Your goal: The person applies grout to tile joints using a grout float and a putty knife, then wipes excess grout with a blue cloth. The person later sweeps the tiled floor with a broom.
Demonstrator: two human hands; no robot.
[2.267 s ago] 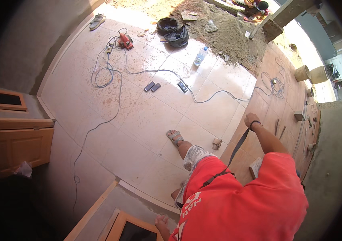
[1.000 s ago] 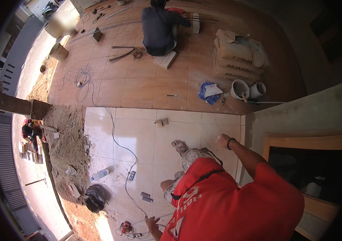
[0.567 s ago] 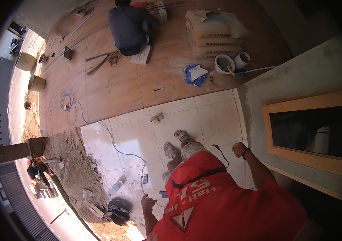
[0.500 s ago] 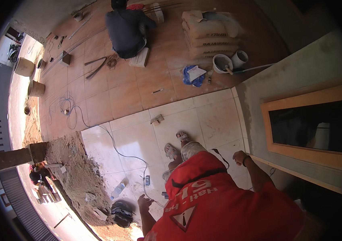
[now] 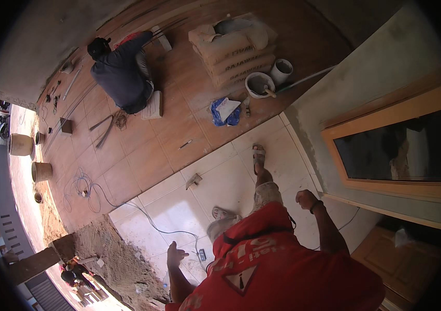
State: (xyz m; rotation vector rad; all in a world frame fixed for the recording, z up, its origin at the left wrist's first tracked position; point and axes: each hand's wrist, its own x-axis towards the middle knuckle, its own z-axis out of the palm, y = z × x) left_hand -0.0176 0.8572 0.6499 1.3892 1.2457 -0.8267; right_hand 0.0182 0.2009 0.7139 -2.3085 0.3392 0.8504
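My left hand (image 5: 176,254) hangs over the white floor tiles with thumb and fingers apart and nothing in it. Close by it in view, a grey-blue cable (image 5: 171,231) runs across the tiles to a small dark socket block (image 5: 202,255). My right hand (image 5: 307,200), with a dark band at the wrist, is curled into a loose fist beside the wall; nothing shows in it. My sandalled feet are on the tiles, the right one (image 5: 258,155) well ahead of the left (image 5: 223,213). A small block-like tool (image 5: 193,180) lies ahead of my left foot.
A person (image 5: 122,78) sits on the brown floor near thin rods. Stacked cement bags (image 5: 236,57), a bucket (image 5: 259,85) and a blue bag (image 5: 225,112) lie ahead. A wood-framed window (image 5: 396,150) is at right, a sand heap (image 5: 111,254) at left.
I have stepped forward with my right foot, and the view has turned. The socket block is now closer to my body, and a wooden panel has come into view at lower right.
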